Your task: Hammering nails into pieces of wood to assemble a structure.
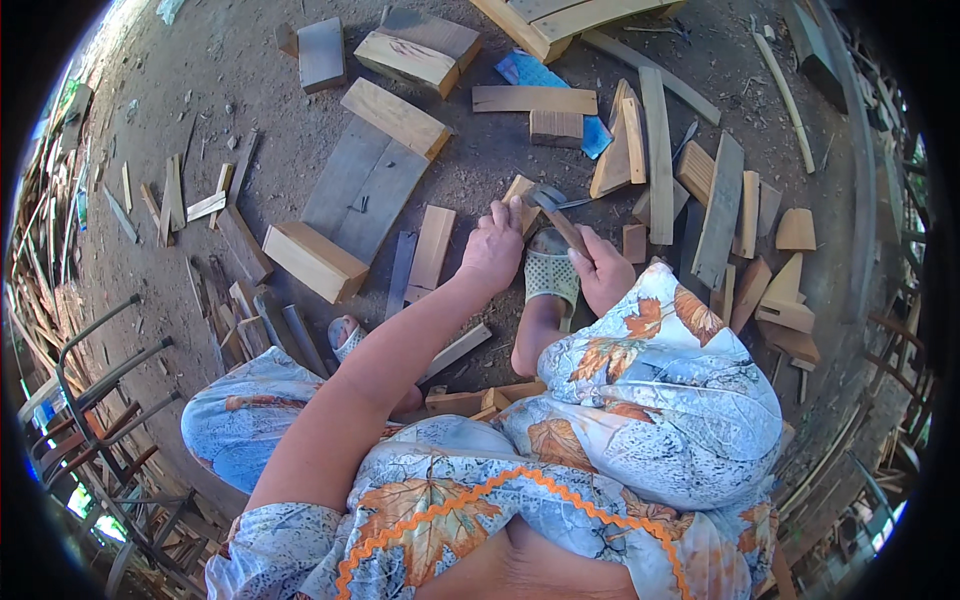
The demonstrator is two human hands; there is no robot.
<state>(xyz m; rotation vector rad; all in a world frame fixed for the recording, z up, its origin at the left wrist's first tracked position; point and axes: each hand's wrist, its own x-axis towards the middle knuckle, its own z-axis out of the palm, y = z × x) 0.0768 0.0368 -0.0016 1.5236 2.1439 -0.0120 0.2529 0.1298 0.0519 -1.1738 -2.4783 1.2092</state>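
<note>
As the head view looks down past a leaf-printed garment (pixel 650 400), the right hand (pixel 604 272) is wrapped around the wooden handle of a hammer (pixel 566 232), thumb laid along it near the lower end. The hammer slants up and left, its metal head just beside the left hand (pixel 492 243). That hand reaches forward with its fingers bent and bunched at a small wood block (pixel 519 188); whether they pinch it or something smaller on it, I cannot tell. Both hands are low over the bare earth, close to a foot in a pale perforated shoe (pixel 552 277).

Left of the hands, a grey board (pixel 365 185) lies on the ground, with one pale block (pixel 397 116) along its far end and another (pixel 315 261) at its near end. Beyond the hands, a short plank (pixel 535 99) lies across a blue sheet (pixel 533 71), with a squat block (pixel 556 128) just below it. To the right, a long slat (pixel 656 155) and a weathered plank (pixel 718 212) stand out among scattered offcuts. Farther right lies a thin stick (pixel 785 100); at the left edge is a dark metal frame (pixel 88 400).
</note>
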